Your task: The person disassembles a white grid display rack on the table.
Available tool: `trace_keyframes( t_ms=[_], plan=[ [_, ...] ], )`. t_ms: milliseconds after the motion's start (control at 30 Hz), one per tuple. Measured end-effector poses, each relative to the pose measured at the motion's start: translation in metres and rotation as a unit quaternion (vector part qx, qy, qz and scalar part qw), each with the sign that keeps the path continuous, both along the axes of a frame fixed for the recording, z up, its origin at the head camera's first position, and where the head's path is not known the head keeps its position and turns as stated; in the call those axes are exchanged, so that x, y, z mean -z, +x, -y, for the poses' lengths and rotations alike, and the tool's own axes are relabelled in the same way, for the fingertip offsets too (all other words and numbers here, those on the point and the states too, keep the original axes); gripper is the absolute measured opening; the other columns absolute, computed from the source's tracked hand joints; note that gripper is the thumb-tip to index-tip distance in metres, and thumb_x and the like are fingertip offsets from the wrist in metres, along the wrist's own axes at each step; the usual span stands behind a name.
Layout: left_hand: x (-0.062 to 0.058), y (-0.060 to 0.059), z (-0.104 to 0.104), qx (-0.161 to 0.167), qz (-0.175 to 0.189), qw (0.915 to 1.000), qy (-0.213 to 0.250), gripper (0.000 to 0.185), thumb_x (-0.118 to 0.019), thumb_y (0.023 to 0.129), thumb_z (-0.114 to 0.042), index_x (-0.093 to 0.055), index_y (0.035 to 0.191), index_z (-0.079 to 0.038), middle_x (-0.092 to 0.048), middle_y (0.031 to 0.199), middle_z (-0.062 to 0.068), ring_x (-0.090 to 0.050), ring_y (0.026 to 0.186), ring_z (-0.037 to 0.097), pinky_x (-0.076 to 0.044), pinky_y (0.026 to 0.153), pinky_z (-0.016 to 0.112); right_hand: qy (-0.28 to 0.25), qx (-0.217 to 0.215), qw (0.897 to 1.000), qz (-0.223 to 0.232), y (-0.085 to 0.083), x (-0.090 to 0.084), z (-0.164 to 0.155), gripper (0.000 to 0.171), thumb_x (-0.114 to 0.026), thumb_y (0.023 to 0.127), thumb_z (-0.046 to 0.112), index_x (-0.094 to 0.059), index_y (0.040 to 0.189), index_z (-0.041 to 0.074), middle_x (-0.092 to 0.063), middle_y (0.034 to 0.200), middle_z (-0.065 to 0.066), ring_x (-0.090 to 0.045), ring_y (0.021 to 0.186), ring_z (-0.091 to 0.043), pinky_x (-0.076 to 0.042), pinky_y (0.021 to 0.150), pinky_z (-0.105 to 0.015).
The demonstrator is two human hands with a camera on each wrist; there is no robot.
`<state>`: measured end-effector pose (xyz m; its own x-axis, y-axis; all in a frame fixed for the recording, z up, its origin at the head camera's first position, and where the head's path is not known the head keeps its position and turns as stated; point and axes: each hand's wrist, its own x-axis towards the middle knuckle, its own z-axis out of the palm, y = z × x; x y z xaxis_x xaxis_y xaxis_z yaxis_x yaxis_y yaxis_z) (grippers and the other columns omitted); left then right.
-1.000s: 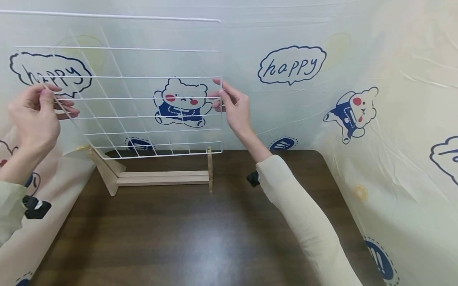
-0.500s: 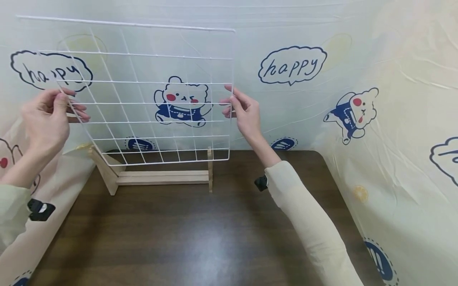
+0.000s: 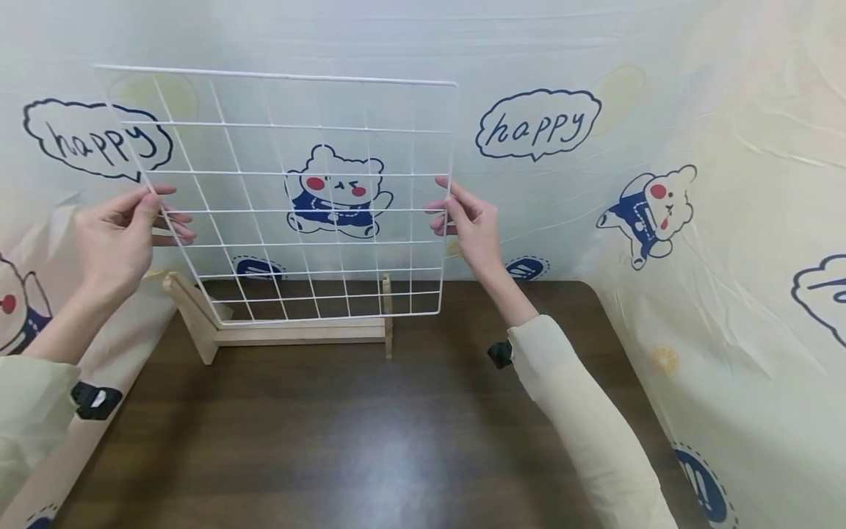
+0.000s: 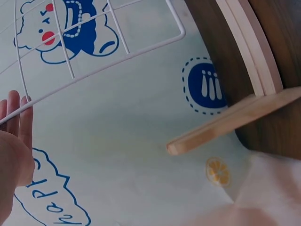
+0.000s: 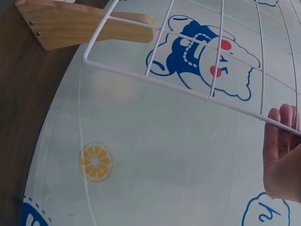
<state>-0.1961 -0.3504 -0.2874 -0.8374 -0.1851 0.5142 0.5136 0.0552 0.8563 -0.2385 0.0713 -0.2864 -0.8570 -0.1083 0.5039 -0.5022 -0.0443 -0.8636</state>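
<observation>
A white wire grid panel (image 3: 300, 211) is held up by its two side edges above the back of the table. My left hand (image 3: 122, 239) pinches the panel's left edge between thumb and fingers. On the opposite edge my right hand (image 3: 474, 224) has the same kind of pinch. Below and behind the panel is a light wooden stand (image 3: 300, 336), with two angled side pieces joined by a crossbar. The panel's lower edge overlaps the stand in the head view. In the right wrist view a wooden side piece (image 5: 84, 23) shows just past the panel's corner.
The dark brown wooden table (image 3: 344, 441) stretches in front of the stand. A pale printed curtain (image 3: 542, 206) with bears and "happy" bubbles hangs close behind and on both sides of the table.
Both hands have carried the wire grid panel to the right and down, so its lower edge now overlaps the stand's crossbar in the head view. The stand has not moved.
</observation>
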Motion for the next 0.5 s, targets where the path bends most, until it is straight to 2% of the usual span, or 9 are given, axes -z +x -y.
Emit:
trace_keyframes(
  t_ms=[67,200,367,500],
  plan=[
    [0.002,0.0,-0.003,-0.002,0.006,0.9999,-0.016,0.028,-0.055,0.097,-0.007,-0.062,0.118,0.011,-0.073,0.076,0.005,-0.068,0.056,0.013,-0.058,0.056,0.023,0.0,0.004,1.0,0.003,-0.001,0.005,-0.004,0.03,-0.051,0.099,0.003,-0.059,0.128,-0.005,-0.067,0.097,-0.031,-0.065,0.072,-0.039,-0.061,0.072,-0.042],
    [0.006,0.001,-0.009,0.004,0.005,0.9999,-0.016,0.029,-0.055,0.097,-0.005,-0.061,0.12,0.01,-0.073,0.077,0.005,-0.068,0.056,0.012,-0.058,0.055,0.023,-0.007,0.008,1.0,0.01,-0.007,0.02,-0.009,0.03,-0.052,0.099,0.004,-0.06,0.127,-0.003,-0.069,0.095,-0.027,-0.066,0.069,-0.036,-0.062,0.07,-0.04],
    [0.013,0.0,-0.016,0.019,0.003,0.9998,0.01,0.03,-0.058,0.095,-0.005,-0.061,0.121,0.011,-0.074,0.077,0.007,-0.069,0.055,0.014,-0.058,0.055,0.026,-0.018,0.021,0.999,0.029,-0.016,0.037,-0.015,0.03,-0.054,0.099,0.008,-0.062,0.127,0.001,-0.072,0.092,-0.02,-0.067,0.064,-0.021,-0.062,0.067,-0.033],
    [0.019,-0.002,-0.017,0.033,0.015,0.999,0.028,0.032,-0.059,0.094,-0.003,-0.06,0.122,0.012,-0.074,0.077,0.008,-0.069,0.056,0.016,-0.057,0.055,0.028,-0.008,0.026,0.999,0.038,-0.016,0.041,-0.02,0.03,-0.054,0.099,0.009,-0.062,0.127,0.001,-0.071,0.093,-0.021,-0.068,0.065,-0.019,-0.062,0.068,-0.034]
  ],
)
